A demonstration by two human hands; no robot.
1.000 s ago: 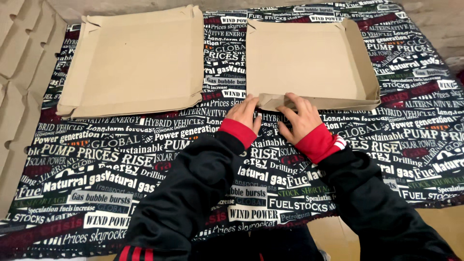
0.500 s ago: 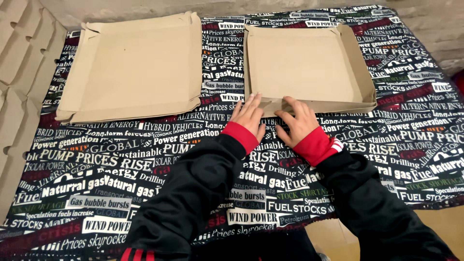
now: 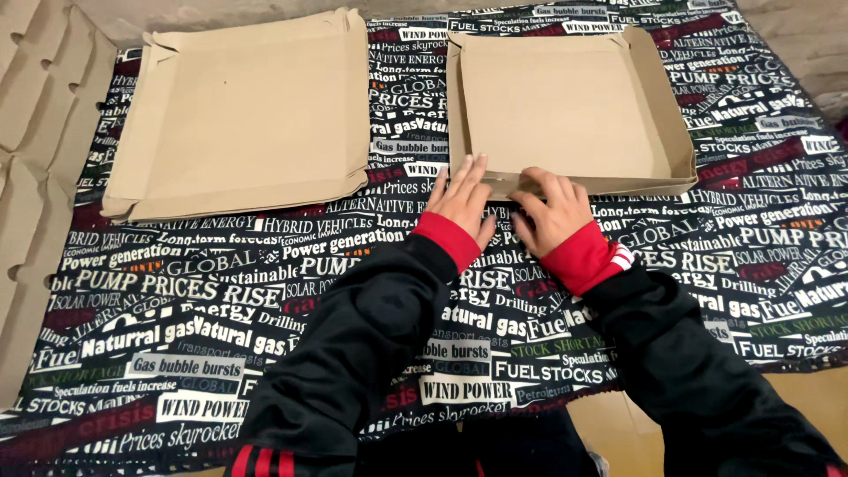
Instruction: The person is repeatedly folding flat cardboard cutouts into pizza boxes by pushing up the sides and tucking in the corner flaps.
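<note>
Fingers (image 3: pixel 463 177) of both hands lie flat and spread, holding nothing, pressing the near wall of the right-hand shallow brown cardboard tray (image 3: pixel 574 106). Beneath everything spreads the black cloth printed with white lettering (image 3: pixel 221 291) covering the counter. On the far left lies a second, flatter brown cardboard tray (image 3: pixel 243 115). Left hand (image 3: pixel 461 199) and right hand (image 3: pixel 552 210) sit side by side, red cuffs (image 3: pixel 583 258) behind them.

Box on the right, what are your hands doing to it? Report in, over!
Left hand flat on near flap of right cardboard box. Right hand pressing same flap. Second box left, untouched. Nothing blocking.
</note>
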